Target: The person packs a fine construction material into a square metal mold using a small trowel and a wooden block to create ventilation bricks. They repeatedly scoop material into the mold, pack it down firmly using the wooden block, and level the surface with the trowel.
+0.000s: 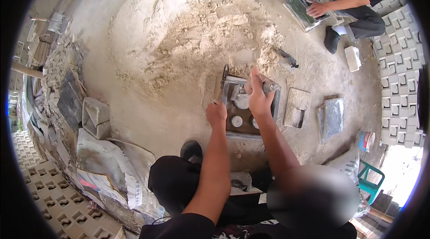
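In front of me a rectangular metal mould [244, 135] lies on the dusty ground, with pale round shapes [236, 121] showing inside it. My left hand [217, 113] is closed at the mould's left side, its fingers curled against the rim. Above the mould's right half, my right hand [260, 100] grips a grey, dusty cylindrical tool [270, 87], thumb pointing away from me. That hand and forearm hide part of the mould's inside. A bent metal loop [225, 72] rises at its far left corner.
A big heap of pale powder [179, 28] spreads beyond the mould. Flat slabs [331, 118] and a hollowed block [297, 108] lie to the right. At far right a co-worker's hand [316, 9] rests on another mould [300, 12]. Rubble and sacks [105, 160] line the left.
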A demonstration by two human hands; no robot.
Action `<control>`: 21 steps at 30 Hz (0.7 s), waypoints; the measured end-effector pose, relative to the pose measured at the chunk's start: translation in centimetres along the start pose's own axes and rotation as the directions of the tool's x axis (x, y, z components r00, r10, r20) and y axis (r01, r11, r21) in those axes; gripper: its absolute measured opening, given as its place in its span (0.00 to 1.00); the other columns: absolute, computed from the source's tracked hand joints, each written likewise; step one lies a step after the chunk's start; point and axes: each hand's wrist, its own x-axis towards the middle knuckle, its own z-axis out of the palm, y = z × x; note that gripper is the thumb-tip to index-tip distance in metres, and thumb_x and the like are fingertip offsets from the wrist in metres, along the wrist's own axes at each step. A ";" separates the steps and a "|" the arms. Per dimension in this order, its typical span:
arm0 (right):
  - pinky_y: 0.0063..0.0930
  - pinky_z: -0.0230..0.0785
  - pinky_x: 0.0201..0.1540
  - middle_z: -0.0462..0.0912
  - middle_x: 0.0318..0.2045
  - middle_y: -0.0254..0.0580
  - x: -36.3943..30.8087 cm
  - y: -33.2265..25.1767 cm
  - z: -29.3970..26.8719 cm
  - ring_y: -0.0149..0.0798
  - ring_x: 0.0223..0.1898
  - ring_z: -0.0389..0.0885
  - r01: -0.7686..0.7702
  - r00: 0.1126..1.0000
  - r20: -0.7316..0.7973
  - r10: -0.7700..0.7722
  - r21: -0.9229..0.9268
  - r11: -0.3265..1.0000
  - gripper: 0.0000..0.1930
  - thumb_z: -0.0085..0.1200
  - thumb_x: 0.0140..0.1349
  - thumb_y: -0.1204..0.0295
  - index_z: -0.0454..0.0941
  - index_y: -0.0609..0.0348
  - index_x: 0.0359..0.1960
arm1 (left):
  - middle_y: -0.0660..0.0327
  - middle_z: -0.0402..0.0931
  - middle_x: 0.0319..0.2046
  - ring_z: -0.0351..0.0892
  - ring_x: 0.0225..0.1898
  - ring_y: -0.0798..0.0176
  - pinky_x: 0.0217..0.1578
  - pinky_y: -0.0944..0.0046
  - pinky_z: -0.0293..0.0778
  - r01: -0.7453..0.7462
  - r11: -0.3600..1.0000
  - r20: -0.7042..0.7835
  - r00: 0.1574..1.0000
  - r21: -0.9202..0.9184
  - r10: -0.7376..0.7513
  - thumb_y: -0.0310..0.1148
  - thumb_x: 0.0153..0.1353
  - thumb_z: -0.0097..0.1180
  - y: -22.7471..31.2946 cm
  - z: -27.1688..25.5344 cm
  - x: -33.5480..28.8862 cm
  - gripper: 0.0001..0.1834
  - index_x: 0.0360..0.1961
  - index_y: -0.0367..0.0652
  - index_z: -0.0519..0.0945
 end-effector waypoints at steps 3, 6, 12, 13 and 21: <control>0.24 0.41 0.18 0.57 0.13 0.26 0.8 3.0 -0.3 0.23 0.14 0.50 -0.042 0.994 0.098 0.044 -0.026 0.999 0.21 0.45 0.68 0.71 0.57 0.53 0.14 | 0.35 0.77 0.36 0.77 0.41 0.35 0.45 0.44 0.72 0.047 0.999 -0.011 0.999 -0.008 -0.047 0.45 0.61 0.37 1.4 -0.7 -1.1 0.28 0.33 0.28 0.80; 0.23 0.41 0.17 0.57 0.12 0.26 2.1 2.1 0.0 0.23 0.13 0.51 -0.106 0.986 0.126 0.110 -0.036 0.994 0.21 0.45 0.68 0.71 0.58 0.53 0.13 | 0.35 0.77 0.35 0.77 0.41 0.35 0.46 0.44 0.71 0.051 0.998 -0.006 0.999 -0.028 -0.051 0.45 0.60 0.37 1.4 -1.3 -1.2 0.28 0.33 0.27 0.80; 0.23 0.43 0.18 0.59 0.11 0.27 2.4 3.5 0.2 0.23 0.14 0.53 -0.010 0.996 0.085 0.016 -0.080 0.997 0.20 0.47 0.67 0.71 0.62 0.56 0.14 | 0.34 0.77 0.36 0.77 0.41 0.34 0.46 0.44 0.71 -0.032 0.999 -0.013 0.999 -0.019 0.031 0.44 0.60 0.37 0.6 0.6 0.3 0.28 0.34 0.27 0.80; 0.24 0.44 0.19 0.60 0.11 0.27 2.3 3.4 -0.6 0.24 0.14 0.53 -0.080 0.994 0.064 0.088 -0.119 0.990 0.20 0.48 0.66 0.71 0.63 0.58 0.14 | 0.34 0.77 0.36 0.77 0.41 0.34 0.46 0.44 0.71 -0.038 0.999 0.004 0.999 -0.025 0.038 0.44 0.60 0.38 0.8 0.9 0.2 0.28 0.33 0.27 0.80; 0.25 0.46 0.17 0.59 0.10 0.25 -3.0 2.6 -1.3 0.21 0.15 0.53 0.003 0.983 0.180 0.024 -0.150 0.989 0.21 0.49 0.65 0.74 0.60 0.62 0.12 | 0.31 0.76 0.36 0.76 0.42 0.32 0.47 0.44 0.70 -0.091 0.994 0.036 0.995 -0.054 0.093 0.43 0.60 0.40 -1.1 0.9 0.9 0.27 0.34 0.24 0.79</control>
